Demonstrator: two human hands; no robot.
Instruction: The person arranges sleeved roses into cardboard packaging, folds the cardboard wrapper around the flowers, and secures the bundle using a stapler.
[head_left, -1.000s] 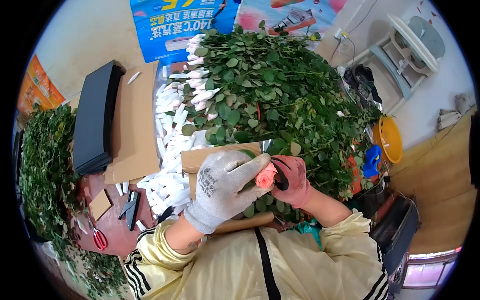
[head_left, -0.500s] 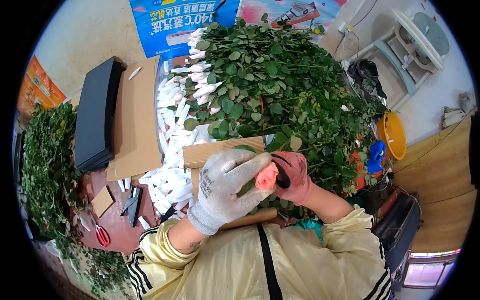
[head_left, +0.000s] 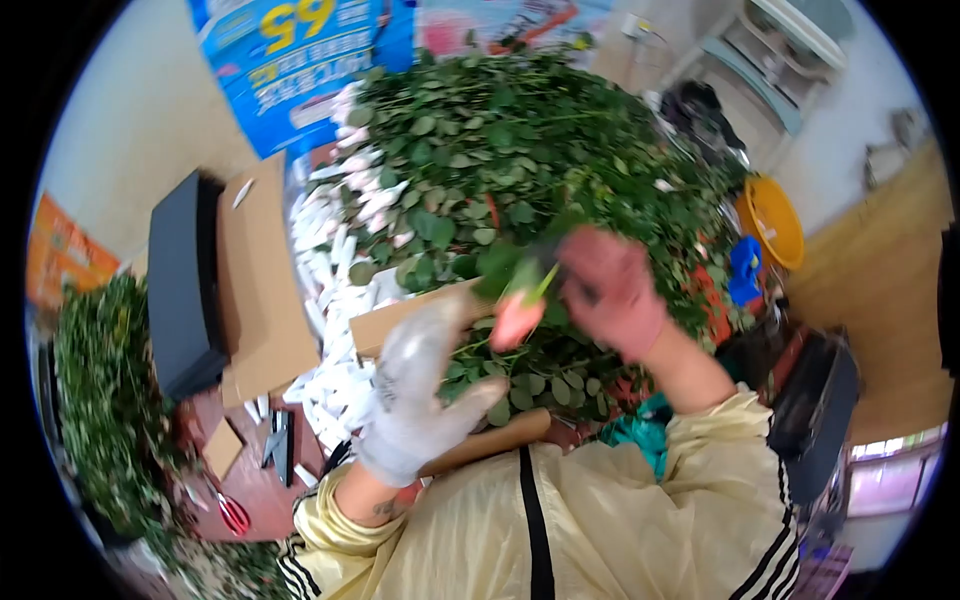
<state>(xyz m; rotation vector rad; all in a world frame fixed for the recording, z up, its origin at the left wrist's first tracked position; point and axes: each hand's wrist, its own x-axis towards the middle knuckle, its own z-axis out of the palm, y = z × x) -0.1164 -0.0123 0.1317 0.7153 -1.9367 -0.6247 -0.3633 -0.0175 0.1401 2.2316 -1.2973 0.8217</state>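
A pink rose (head_left: 517, 322), blurred by motion, tilts with its bloom toward me and its green stem running up to my right hand (head_left: 617, 292). That hand wears a reddish glove, with its fingers closed round the stem. My left hand (head_left: 420, 385), in a whitish-grey glove, is held apart from the rose with thumb and fingers spread and nothing between them. Beneath the rose are leafy green stems (head_left: 560, 375) and a strip of cardboard (head_left: 390, 325).
A large heap of leafy rose stems (head_left: 520, 140) covers the table, white-sleeved buds (head_left: 360, 195) at its left. Black boards (head_left: 185, 290) lie on cardboard (head_left: 255, 300). Nearby are a stapler (head_left: 281, 448), red-handled scissors (head_left: 233, 514), a yellow basin (head_left: 775, 222) and blue tape dispenser (head_left: 745, 270).
My left hand has let go of the rose and opened, moving down and left. The right hand has shifted up and right, and the rose now tips downward. The view has turned slightly.
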